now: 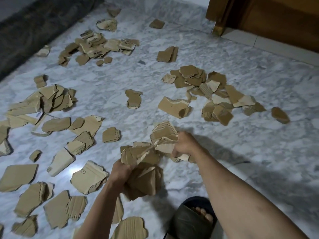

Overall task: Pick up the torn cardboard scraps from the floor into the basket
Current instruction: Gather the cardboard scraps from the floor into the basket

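Torn brown cardboard scraps lie all over the marble floor (107,94) in loose heaps. My left hand (120,171) grips a thick stack of cardboard scraps (145,180) held just above the floor. My right hand (185,144) is closed on a second bunch of scraps (164,137), which touches the top of the left stack. One heap of scraps (207,94) lies beyond my right hand, another heap (46,100) at the left. No basket is in view.
My foot in a dark sandal (193,216) stands at the bottom edge. A dark rolled rug (34,26) runs along the far left. A wooden door frame (259,19) stands at the top right above a pale threshold.
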`<state>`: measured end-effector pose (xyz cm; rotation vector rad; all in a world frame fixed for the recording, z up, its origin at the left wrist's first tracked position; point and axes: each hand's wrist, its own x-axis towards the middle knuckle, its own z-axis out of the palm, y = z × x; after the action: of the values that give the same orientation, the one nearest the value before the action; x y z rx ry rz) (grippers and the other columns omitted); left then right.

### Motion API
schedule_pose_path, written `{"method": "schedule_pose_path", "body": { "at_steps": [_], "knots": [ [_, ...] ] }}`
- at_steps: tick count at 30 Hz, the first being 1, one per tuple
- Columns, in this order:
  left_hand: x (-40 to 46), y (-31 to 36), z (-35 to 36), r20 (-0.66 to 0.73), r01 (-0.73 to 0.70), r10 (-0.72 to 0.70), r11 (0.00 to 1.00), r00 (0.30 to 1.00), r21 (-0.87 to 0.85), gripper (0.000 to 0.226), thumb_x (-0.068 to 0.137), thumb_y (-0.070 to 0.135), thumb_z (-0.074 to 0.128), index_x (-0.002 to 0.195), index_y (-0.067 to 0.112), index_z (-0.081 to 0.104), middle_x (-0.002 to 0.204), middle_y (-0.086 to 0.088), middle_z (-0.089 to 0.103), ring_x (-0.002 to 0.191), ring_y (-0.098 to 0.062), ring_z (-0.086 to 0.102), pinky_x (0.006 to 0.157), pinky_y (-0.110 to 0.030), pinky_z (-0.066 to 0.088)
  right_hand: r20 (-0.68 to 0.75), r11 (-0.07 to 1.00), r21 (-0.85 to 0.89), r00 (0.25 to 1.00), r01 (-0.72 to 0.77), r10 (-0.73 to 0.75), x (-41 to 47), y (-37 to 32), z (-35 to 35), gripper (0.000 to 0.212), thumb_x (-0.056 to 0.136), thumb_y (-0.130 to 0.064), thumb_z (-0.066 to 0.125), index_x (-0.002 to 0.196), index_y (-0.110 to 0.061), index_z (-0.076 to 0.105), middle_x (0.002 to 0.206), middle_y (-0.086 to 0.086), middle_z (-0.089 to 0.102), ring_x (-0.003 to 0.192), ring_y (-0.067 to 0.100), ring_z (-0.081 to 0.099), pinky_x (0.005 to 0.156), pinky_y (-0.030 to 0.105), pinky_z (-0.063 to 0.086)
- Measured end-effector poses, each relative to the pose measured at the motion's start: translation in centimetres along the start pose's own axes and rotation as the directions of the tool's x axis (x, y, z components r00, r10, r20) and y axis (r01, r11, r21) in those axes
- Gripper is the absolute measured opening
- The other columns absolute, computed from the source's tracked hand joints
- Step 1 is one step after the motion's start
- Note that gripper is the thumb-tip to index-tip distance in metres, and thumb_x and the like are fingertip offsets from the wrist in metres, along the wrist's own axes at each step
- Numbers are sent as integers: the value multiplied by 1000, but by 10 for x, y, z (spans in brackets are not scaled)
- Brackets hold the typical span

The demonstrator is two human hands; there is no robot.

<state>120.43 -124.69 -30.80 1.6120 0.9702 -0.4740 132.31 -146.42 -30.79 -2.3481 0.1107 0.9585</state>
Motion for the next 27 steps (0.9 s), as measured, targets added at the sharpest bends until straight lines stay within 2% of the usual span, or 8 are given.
{"method": "schedule_pose_path", "body": {
  "at_steps": [4,7,8,11,15,19,22,27],
  "knots": [
    [1,37,23,50,-43,51,988,997,-151,68,44,26,89,107,10,70,100,-10,77,91,-31,72,73,-39,59,-84,949,312,994,-40,69,-12,20,-42,59,59,-4,90,111,-8,62,116,4,68,106,24,65,87,33,55],
    [-7,72,48,106,-70,90,981,990,-180,75,38,27,92,108,10,69,101,-9,77,92,-31,73,76,-42,61,-142,826,561,979,-43,147,-40,41,-88,79,70,-6,87,137,-2,45,136,7,52,127,27,51,89,30,44],
    [-14,86,55,122,-79,101,981,987,-177,69,43,23,92,107,11,69,101,-9,77,91,-30,73,74,-40,60,-168,775,630,969,-38,183,-52,49,-102,80,69,-6,87,138,-2,46,134,4,54,128,27,51,92,31,45],
    [-54,132,73,181,-109,132,985,975,-132,55,52,15,89,103,14,69,98,-6,76,87,-26,72,67,-33,56,-224,635,772,927,-19,301,-111,64,-139,50,68,-1,86,109,-13,59,98,-9,65,107,22,59,85,31,50],
    [-134,193,94,288,-127,145,989,946,-80,35,72,1,83,99,16,68,96,-7,73,82,-26,70,60,-33,58,-224,477,879,888,6,401,-208,64,-180,52,70,2,84,110,-21,61,108,-6,67,103,19,59,80,28,46],
    [-230,228,121,398,-137,118,990,910,21,51,67,-2,84,113,10,67,100,-11,74,82,-29,71,51,-32,57,-236,399,917,834,20,499,-318,59,-211,52,67,3,85,111,-18,66,106,0,72,93,20,67,70,33,57],
    [-304,231,143,478,-168,84,976,874,135,62,61,0,89,118,5,64,106,-16,74,87,-32,72,53,-31,57,-254,344,937,800,64,544,-402,68,-224,57,57,-10,87,112,-15,71,101,12,76,90,37,73,73,55,61],
    [-422,211,200,602,-192,36,961,798,197,53,61,1,87,112,7,71,102,-14,77,90,-33,74,64,-35,61,-239,220,967,744,125,624,-512,107,-218,65,53,-9,92,114,-16,71,104,7,77,99,29,73,86,54,59]
  ]
}}
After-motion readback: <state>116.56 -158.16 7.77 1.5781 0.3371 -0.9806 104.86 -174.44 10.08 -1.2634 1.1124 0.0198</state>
